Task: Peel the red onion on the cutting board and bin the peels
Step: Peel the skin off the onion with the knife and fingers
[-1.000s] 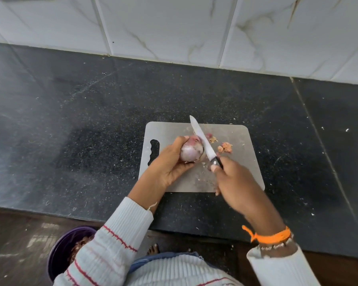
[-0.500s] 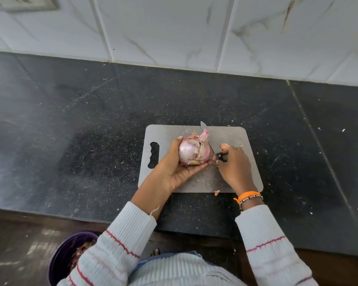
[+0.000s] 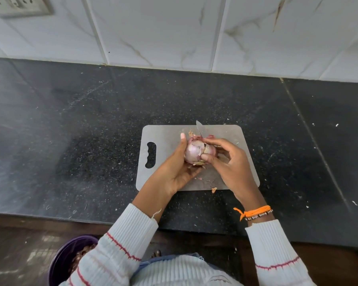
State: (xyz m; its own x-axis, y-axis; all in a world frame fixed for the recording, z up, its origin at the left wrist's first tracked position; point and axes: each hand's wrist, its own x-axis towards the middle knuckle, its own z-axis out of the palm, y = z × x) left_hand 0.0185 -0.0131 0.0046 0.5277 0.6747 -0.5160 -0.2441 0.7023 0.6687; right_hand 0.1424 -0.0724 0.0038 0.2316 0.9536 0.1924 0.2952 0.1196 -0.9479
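Red onion [image 3: 195, 150]: held above the cutting board [image 3: 165, 135], so scraps drop there. Left hand [image 3: 177, 172]: fingers curled round it, steadying. Right hand [image 3: 229, 162]: thumb pinching loose skin; knife [image 3: 199, 129] apparently kept behind fingers. Bin [image 3: 64, 261]: floor, lower left.

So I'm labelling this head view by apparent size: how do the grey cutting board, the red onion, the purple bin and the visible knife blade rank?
1. Grey cutting board
2. Purple bin, though partly hidden by a sleeve and nearer the camera, so unsure
3. Red onion
4. Knife blade, only its tip showing
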